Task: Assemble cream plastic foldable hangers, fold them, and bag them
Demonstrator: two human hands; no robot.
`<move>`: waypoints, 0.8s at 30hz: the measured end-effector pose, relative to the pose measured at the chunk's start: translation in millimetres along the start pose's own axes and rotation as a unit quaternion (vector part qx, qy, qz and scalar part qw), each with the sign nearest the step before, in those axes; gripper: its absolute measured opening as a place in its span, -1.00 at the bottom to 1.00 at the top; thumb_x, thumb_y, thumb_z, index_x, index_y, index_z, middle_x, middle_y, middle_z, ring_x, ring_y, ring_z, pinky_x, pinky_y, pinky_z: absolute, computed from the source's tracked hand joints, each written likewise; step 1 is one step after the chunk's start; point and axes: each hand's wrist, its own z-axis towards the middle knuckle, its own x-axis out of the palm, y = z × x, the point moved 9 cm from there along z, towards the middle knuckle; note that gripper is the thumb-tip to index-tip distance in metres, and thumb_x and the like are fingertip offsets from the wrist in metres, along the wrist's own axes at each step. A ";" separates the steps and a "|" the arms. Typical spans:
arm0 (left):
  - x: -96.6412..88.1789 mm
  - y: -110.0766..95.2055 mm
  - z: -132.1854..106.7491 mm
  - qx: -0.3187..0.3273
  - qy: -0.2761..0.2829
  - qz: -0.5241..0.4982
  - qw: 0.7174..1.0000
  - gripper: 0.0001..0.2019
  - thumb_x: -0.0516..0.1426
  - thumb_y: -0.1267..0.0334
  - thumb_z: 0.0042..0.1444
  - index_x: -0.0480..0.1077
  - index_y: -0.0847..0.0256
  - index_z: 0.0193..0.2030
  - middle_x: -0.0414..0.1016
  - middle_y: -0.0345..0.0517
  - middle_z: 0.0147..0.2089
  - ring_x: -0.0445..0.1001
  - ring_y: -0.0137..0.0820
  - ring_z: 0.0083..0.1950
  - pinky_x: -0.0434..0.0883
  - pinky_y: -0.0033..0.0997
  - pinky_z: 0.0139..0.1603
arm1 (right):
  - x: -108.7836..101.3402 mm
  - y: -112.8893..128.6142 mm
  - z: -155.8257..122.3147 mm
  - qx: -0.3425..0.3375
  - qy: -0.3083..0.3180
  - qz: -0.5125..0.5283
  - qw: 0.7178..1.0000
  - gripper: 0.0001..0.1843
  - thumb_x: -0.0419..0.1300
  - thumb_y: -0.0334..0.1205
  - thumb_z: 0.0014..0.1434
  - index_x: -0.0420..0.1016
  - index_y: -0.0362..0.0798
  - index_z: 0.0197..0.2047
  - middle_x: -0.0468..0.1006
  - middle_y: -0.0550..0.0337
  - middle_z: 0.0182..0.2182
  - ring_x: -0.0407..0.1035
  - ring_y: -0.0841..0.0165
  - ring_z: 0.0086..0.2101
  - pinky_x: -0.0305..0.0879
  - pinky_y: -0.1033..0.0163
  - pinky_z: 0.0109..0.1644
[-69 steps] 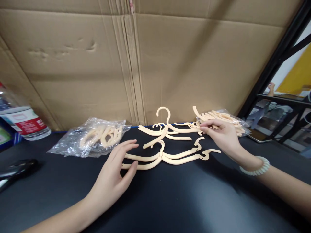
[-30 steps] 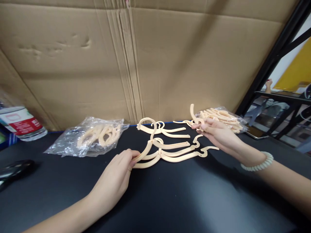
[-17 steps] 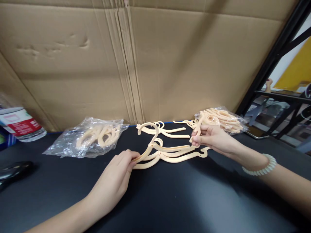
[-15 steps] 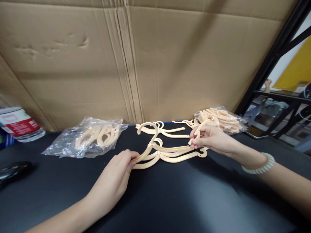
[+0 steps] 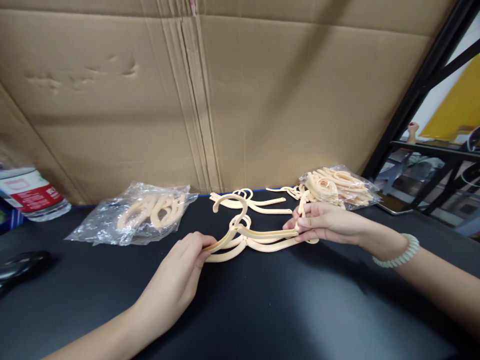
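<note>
On the head camera, just below the middle of the frame: holding a cream hanger [image 5: 264,233] over a black table [image 5: 240,310], pinching the left end tight in the left hand [image 5: 177,272], and, right of centre, gripping a small hooked piece [image 5: 302,204] in the right hand [image 5: 330,223], nearly upright at the hanger's right tip. Spanning the whole hanger, hands well apart. Cannot tell, behind those fingers, whether joined or merely touching!

Tense spot, probably: could skid off the tip under a crooked push, could crack at the slim neck under too much force, could twist at the centre joint through uneven grip. Could snag, too, on the lower hangers [image 5: 268,247] lying just beneath, or, with a loosened pinch, drop among the loose pieces [image 5: 290,190] beyond, near the right-hand bag [image 5: 370,196]
</note>
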 end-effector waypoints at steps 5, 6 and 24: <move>-2.1 -4.5 0.6 0.020 -0.012 0.003 1.000 -0.82 -0.13 0.37 0.37 0.24 0.11 -0.05 0.34 -0.15 -0.24 0.36 -0.35 -0.27 0.35 -0.38 -0.25 | 4.4 -2.6 -2.0 0.018 0.028 0.019 0.999 -0.80 0.37 -0.27 0.09 0.44 -0.15 -0.33 0.63 0.03 -0.21 0.57 0.27 -0.18 0.48 0.26 -0.08; -2.2 -4.4 0.5 0.020 -0.014 0.002 1.000 -0.82 -0.13 0.37 0.37 0.24 0.11 -0.05 0.34 -0.15 -0.23 0.36 -0.35 -0.27 0.35 -0.38 -0.25 | 4.6 -3.1 -2.3 0.021 0.029 0.022 0.999 -0.80 0.37 -0.26 0.10 0.43 -0.15 -0.32 0.63 0.02 -0.21 0.56 0.23 -0.15 0.48 0.24 -0.07; -2.9 -6.0 -0.8 0.029 -0.015 0.012 0.999 -0.80 -0.12 0.39 0.36 0.26 0.13 -0.03 0.37 -0.11 -0.21 0.39 -0.32 -0.22 0.37 -0.35 -0.20 | 5.4 -4.7 0.2 0.008 0.010 -0.007 1.000 -0.68 0.41 -0.15 0.04 0.33 -0.09 -0.37 0.62 0.14 -0.40 0.57 0.38 -0.32 0.48 0.30 -0.18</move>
